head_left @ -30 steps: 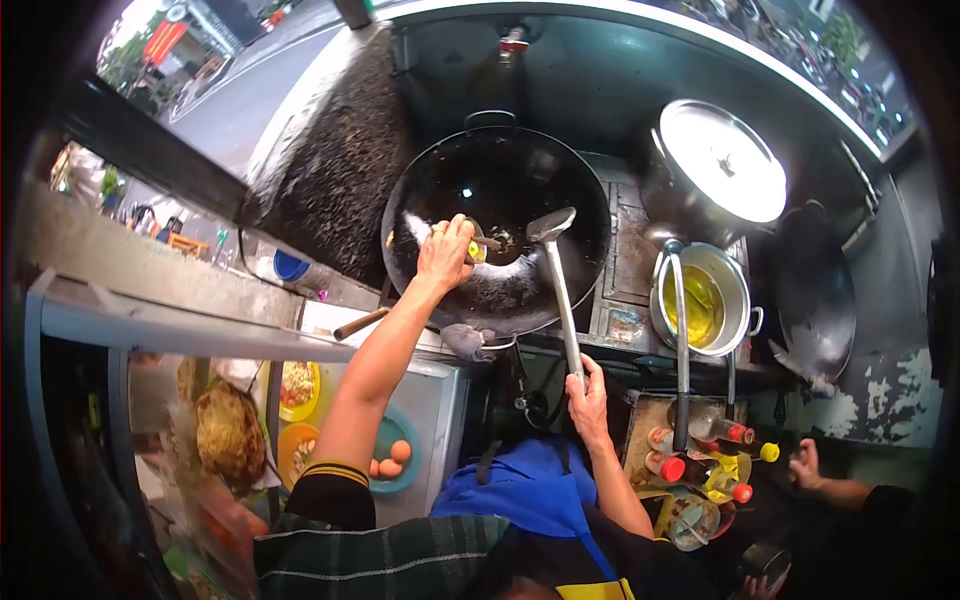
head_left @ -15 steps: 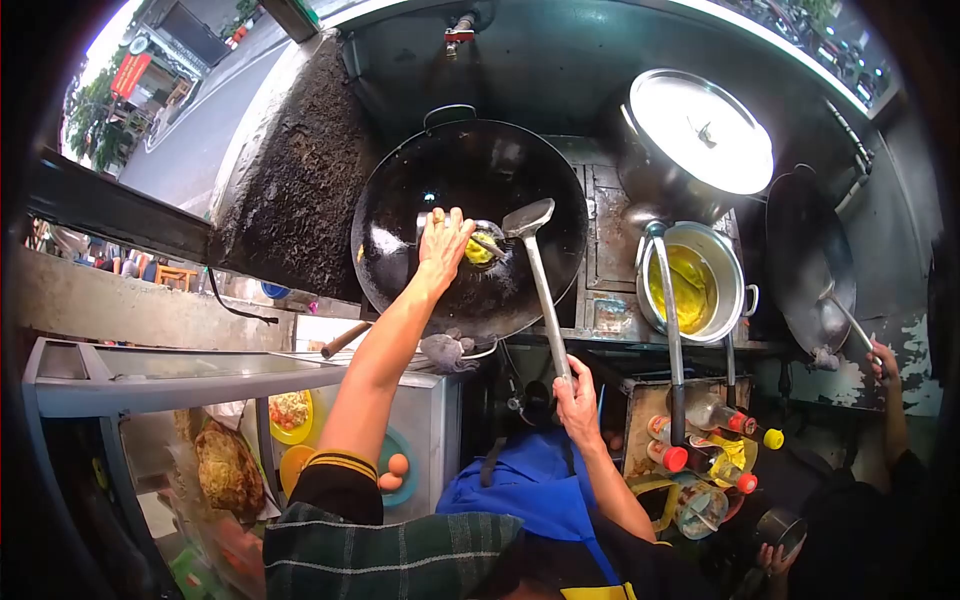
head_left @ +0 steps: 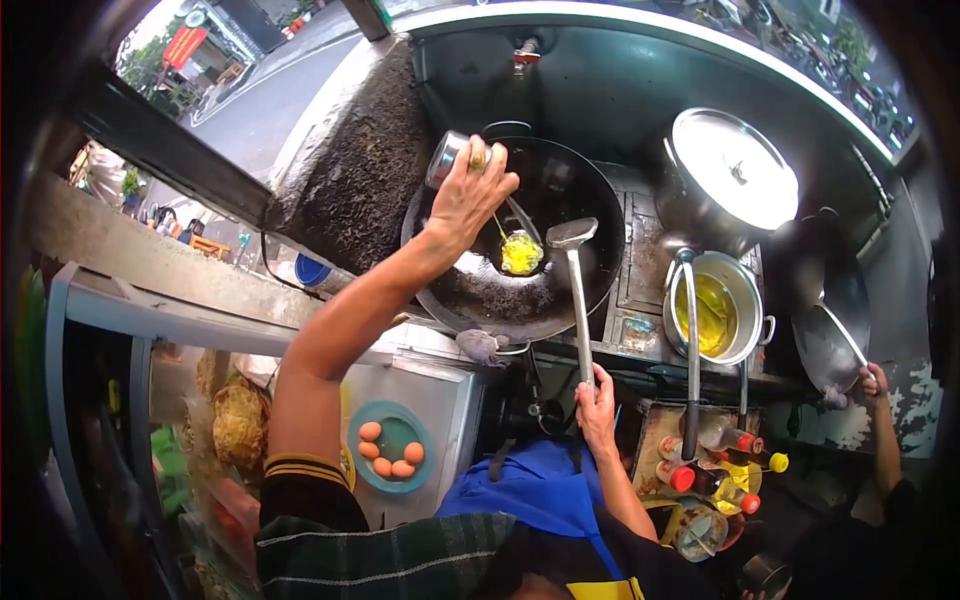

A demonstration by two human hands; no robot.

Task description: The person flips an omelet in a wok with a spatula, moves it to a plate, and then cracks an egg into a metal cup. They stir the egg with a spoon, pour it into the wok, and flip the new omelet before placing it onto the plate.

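My left hand (head_left: 470, 195) is raised over the near-left side of a large black wok (head_left: 590, 190), its fingers wrapped round a small metal cup (head_left: 446, 158). A thin yellow strand runs from below this hand to a patch of beaten egg (head_left: 521, 254) in the wok. Beside it shows a slim grey metal piece (head_left: 524, 217); I cannot make out whether the hand holds it. In my right hand (head_left: 597, 412) is the long handle of a wok spatula (head_left: 577, 290), whose flat blade is over the wok, right of the egg.
On the right stand a big lidded pot (head_left: 735, 175) and a smaller pot (head_left: 740, 320) of yellow liquid with a ladle (head_left: 690, 340). Sauce bottles (head_left: 728, 480) are below. A teal plate (head_left: 375, 412) holds several eggs. At far right another person's hand (head_left: 873, 382) grips a utensil over a second wok (head_left: 835, 300).
My left hand has lifted with the metal cup, up and away from the egg, which looks larger and frothier. The view has shifted, showing more eggs on the plate. My right hand still holds the spatula.
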